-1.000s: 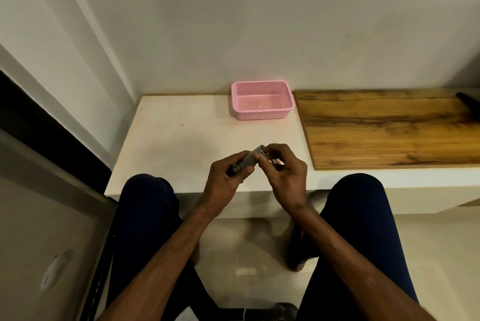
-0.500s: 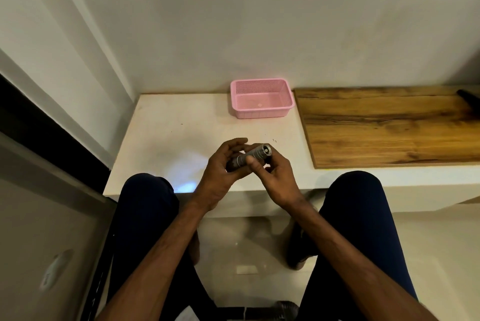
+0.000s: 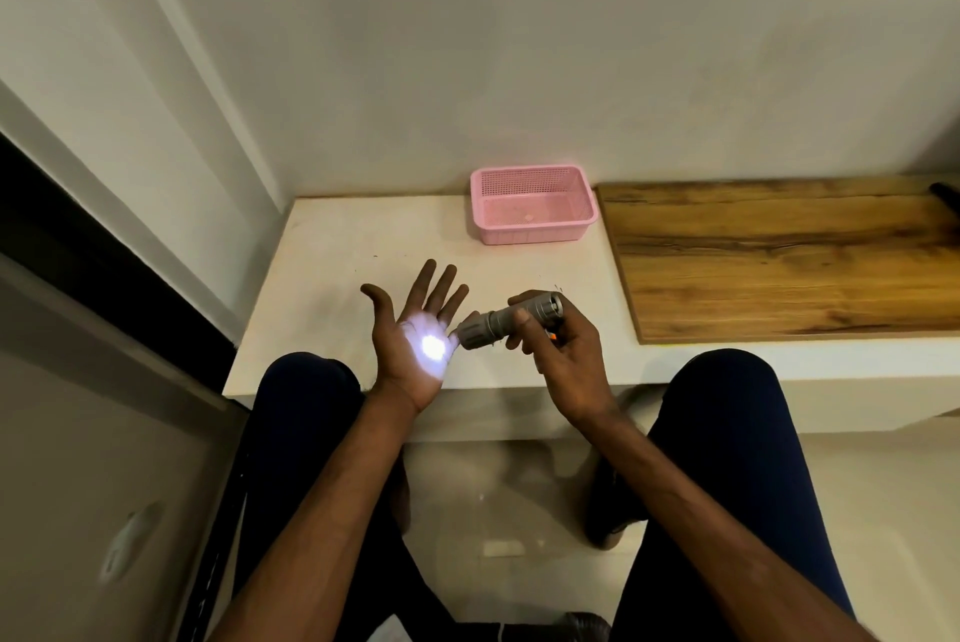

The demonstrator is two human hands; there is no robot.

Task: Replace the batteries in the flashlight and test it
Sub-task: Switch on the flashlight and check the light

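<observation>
My right hand (image 3: 563, 353) grips a small grey metal flashlight (image 3: 506, 320) around its body, head pointing left. The flashlight is lit: a bright white spot falls on the palm of my left hand (image 3: 415, 337). That left hand is held flat and open, palm up, fingers spread, just left of the flashlight's head and holding nothing. A small orange bit shows under the fingers of my right hand. Both hands hover over the front part of the white ledge (image 3: 337, 267).
A pink plastic mesh basket (image 3: 532, 205) stands at the back of the ledge against the wall. A wooden board (image 3: 789, 252) covers the ledge's right part, with a dark object at its far right edge. My knees in dark trousers flank the hands below.
My left hand let go of the flashlight and opened flat, palm up. My right hand now holds the flashlight alone, and its beam falls on the left palm instead of the ledge.
</observation>
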